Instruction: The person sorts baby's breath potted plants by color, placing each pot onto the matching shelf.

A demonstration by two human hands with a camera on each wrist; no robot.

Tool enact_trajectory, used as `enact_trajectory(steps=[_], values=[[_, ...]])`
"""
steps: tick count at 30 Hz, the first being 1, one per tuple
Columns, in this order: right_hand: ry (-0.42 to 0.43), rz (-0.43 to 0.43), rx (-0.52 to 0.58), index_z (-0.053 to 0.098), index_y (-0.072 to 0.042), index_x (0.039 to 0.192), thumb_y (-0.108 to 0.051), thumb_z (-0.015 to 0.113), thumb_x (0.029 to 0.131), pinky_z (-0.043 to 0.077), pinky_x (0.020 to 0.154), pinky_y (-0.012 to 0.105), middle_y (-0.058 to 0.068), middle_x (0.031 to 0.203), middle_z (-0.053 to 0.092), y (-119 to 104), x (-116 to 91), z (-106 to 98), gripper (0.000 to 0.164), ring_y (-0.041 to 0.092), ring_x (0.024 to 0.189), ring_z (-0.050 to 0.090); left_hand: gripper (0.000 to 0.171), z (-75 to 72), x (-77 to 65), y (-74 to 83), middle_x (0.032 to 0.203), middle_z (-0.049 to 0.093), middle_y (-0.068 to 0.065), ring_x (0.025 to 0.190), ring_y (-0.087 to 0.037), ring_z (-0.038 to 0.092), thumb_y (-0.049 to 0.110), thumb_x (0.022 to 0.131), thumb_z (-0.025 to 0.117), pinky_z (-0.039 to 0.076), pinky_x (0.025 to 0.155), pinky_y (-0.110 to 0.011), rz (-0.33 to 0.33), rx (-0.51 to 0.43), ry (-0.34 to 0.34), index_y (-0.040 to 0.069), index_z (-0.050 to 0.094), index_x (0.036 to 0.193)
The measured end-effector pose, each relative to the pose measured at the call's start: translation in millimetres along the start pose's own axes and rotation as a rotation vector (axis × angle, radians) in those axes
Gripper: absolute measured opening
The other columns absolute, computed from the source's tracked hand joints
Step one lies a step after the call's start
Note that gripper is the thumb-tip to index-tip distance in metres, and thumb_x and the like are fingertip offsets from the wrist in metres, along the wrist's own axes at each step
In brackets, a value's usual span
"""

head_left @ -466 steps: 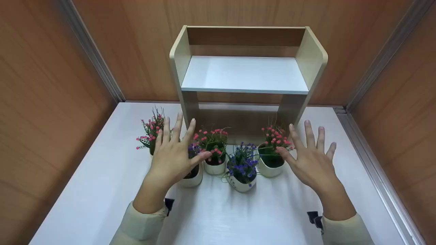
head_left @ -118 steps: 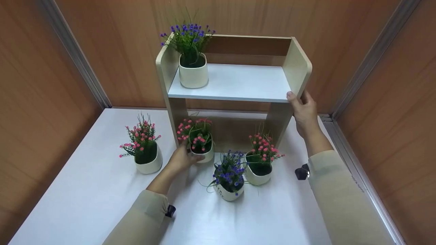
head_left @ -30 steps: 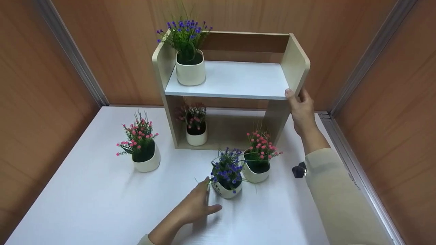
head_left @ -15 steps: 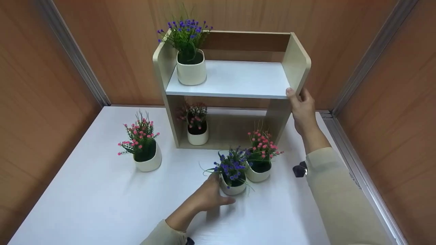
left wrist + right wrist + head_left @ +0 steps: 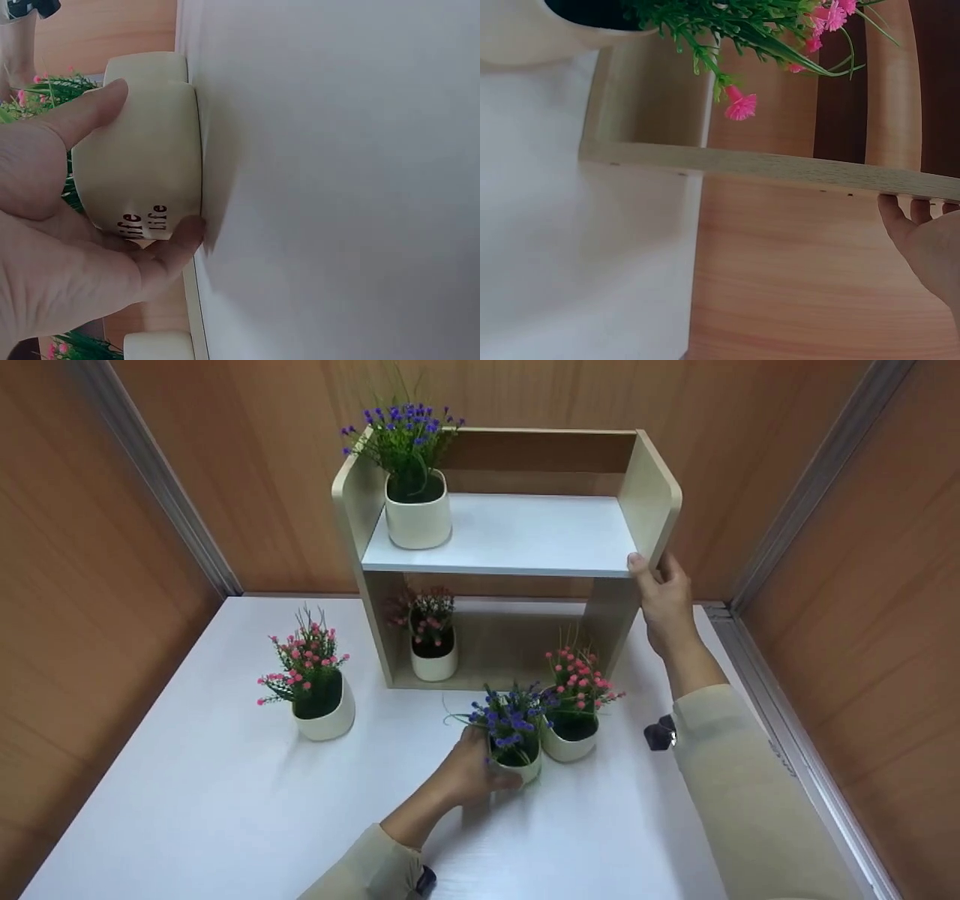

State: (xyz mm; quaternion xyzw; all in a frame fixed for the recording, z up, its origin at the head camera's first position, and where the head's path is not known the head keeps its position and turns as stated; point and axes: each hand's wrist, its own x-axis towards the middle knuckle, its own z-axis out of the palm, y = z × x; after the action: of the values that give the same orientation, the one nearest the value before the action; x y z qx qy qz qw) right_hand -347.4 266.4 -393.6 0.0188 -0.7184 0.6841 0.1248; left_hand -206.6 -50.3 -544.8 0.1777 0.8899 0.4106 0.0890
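Observation:
My left hand (image 5: pixel 466 771) grips a white pot of purple-blue flowers (image 5: pixel 514 718) low on the table, thumb at its near side and fingers around its left. In the left wrist view the pot (image 5: pixel 142 157) shows small "Life" lettering, and the fingertips sit near its base. My right hand (image 5: pixel 664 607) holds the right side panel of a two-tier wooden shelf (image 5: pixel 540 534), thumb on the front at the upper board's end. The right wrist view has the fingertips against the panel's outer face. A pink-flowered pot (image 5: pixel 571 742) stands just right of the gripped pot.
Another purple-flowered pot (image 5: pixel 418 521) stands at the upper board's left end. Below it, inside the lower tier, is a pink-flowered pot (image 5: pixel 433 660). A third pink-flowered pot (image 5: pixel 326 716) stands on the white table (image 5: pixel 225 795) to the left. Wooden walls enclose the table.
A purple pot has gone onto the upper board and a pink one into the lower tier. Over the last second my left hand has closed round the front purple pot, shifting it slightly right.

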Motion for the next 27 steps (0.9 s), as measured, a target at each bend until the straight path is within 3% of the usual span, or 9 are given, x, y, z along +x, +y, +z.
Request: enact_trajectory(steps=[13, 20, 27], values=[[-0.012, -0.001, 0.044, 0.031, -0.018, 0.171, -0.042, 0.070, 0.105, 0.026, 0.138, 0.055, 0.012, 0.176, 0.035, 1, 1, 0, 0.080, 0.031, 0.166, 0.033, 0.100, -13.9, -14.7, -0.3, 0.162, 0.050, -0.028, 0.152, -0.050, 0.049, 0.019, 0.083, 0.093, 0.038, 0.129, -0.064, -0.101, -0.118, -0.047, -0.004, 0.037, 0.164], [-0.009, 0.002, 0.045, 0.033, -0.018, 0.170, -0.041, 0.070, 0.105, 0.026, 0.138, 0.054, 0.011, 0.176, 0.036, 2, 2, 0, 0.078, 0.031, 0.167, 0.033, 0.093, -30.9, -25.2, 9.8, 0.159, 0.052, -0.023, 0.152, -0.045, 0.050, 0.017, 0.085, 0.092, 0.037, 0.129, -0.066, -0.061, -0.201, -0.059, 0.006, 0.043, 0.162], [-0.002, 0.020, 0.029, 0.031, -0.022, 0.172, -0.044, 0.072, 0.104, 0.026, 0.138, 0.055, 0.009, 0.177, 0.035, 1, 1, 0, 0.082, 0.030, 0.167, 0.032, 0.095, -53.9, -33.3, 31.3, 0.158, 0.054, -0.019, 0.150, -0.040, 0.051, 0.022, 0.083, 0.095, 0.040, 0.126, -0.067, -0.046, -0.178, -0.051, 0.011, 0.045, 0.163]])
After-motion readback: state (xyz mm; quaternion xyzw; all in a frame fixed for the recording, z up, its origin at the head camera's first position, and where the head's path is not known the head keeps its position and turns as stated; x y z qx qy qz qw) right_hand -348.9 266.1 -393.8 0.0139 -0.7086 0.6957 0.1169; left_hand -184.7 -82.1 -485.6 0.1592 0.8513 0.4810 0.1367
